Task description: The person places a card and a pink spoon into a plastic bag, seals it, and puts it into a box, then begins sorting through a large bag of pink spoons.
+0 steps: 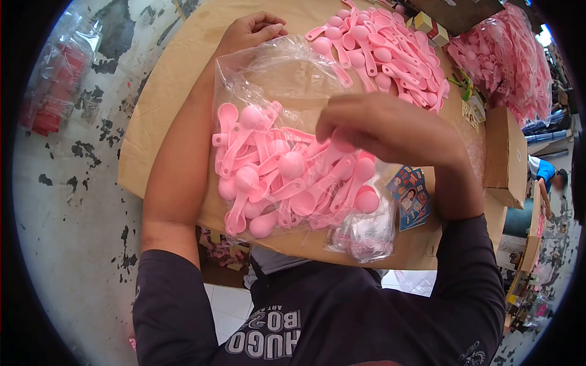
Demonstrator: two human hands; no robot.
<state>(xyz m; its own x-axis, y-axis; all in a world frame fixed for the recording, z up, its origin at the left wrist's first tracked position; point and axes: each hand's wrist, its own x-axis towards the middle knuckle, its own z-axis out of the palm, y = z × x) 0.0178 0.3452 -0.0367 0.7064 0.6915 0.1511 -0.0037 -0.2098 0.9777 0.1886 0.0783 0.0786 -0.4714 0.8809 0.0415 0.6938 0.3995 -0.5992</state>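
A clear plastic bag (268,73) lies on the brown-covered table, with many pink scoops (292,165) in its lower part. At the bag's far left edge is my left hand (253,30), its fingers curled together; what they hold, if anything, is hidden. My right hand (357,122), slightly blurred, is closed on a pink scoop (345,140) over the right side of the bag. Beyond the bag, a loose heap of pink scoops (390,55) covers the far part of the table.
Folded clear plastic (366,229) and colourful printed cards (410,196) sit at the near right. A large bag of pink pieces (503,67), a cardboard box (506,158) and small boxes (430,29) stand farther right. Another person (546,174) is at the far right.
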